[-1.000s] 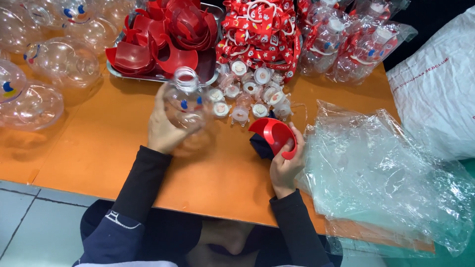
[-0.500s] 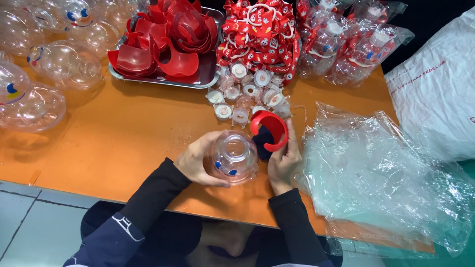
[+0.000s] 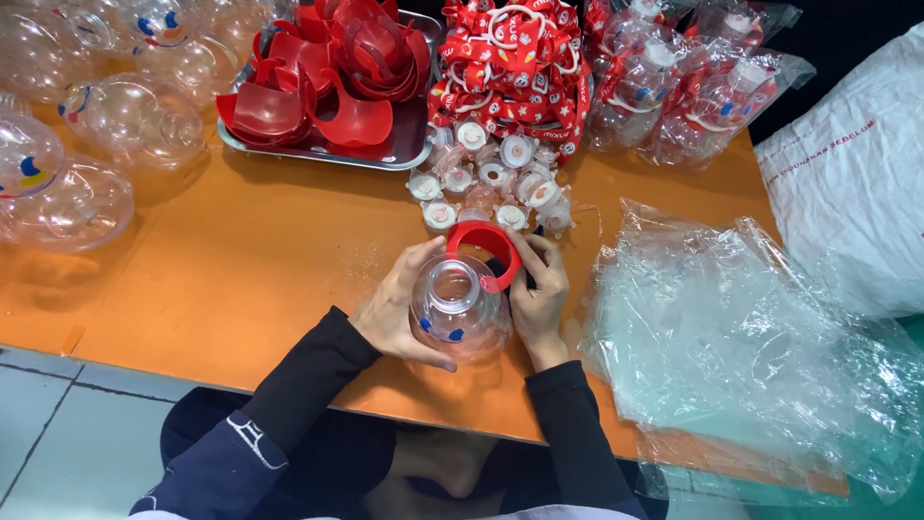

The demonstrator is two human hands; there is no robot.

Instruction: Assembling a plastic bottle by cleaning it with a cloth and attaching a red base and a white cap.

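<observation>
Left hand (image 3: pixel 399 313) cupped around the left flank of a clear round bottle (image 3: pixel 457 308), fingers closed on it, near the front edge of the orange tabletop (image 3: pixel 241 270). Probably light, thin-walled, slippery, dentable: best held by the belly. Right hand (image 3: pixel 539 289) pinched on a red ring collar (image 3: pixel 484 252) just beyond the bottle's open mouth.

The lower part of the red ring (image 3: pixel 484 252) is being covered by the clear bottle (image 3: pixel 458 308), and its right side by the right hand (image 3: pixel 537 294). The clear plastic bags (image 3: pixel 760 347) are being cut off at the right edge. The small white caps (image 3: pixel 486 178) are being shown too small for detail.
</observation>
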